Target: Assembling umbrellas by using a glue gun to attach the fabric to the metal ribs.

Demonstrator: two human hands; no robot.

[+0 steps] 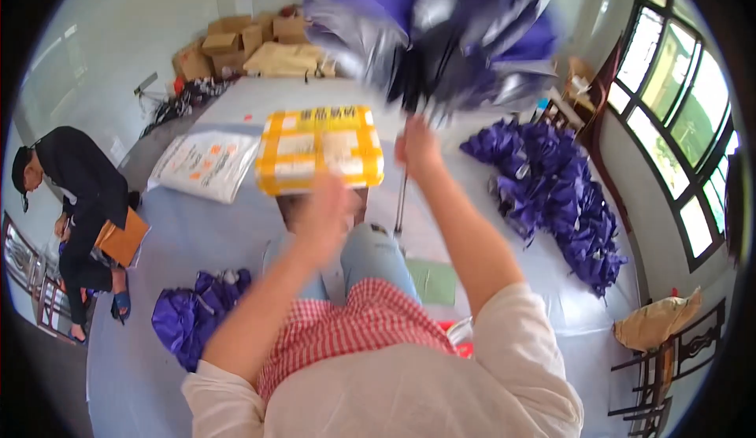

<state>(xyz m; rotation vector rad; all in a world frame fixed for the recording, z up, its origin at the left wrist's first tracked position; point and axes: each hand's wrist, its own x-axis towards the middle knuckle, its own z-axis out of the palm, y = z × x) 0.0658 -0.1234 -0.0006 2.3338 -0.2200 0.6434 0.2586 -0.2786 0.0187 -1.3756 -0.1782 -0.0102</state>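
My right hand point(417, 148) is closed round the shaft of an umbrella point(465, 40), just under its canopy. The canopy, purple outside and silver inside, is partly spread and blurred by motion at the top of the view. Its thin metal shaft runs down below my hand towards my knees. My left hand point(324, 211), also smeared, is raised in front of a box point(319, 148) wrapped in yellow tape; whether its fingers are apart cannot be made out. I see nothing plainly held in it.
Purple umbrellas lie in a long heap point(551, 194) on the right and a smaller pile point(197, 312) at left. Beside the taped box is a white sack point(206, 164). Cartons point(236, 42) stand at the back. A person point(75, 202) sits far left; a wooden chair point(669, 359) stands right.
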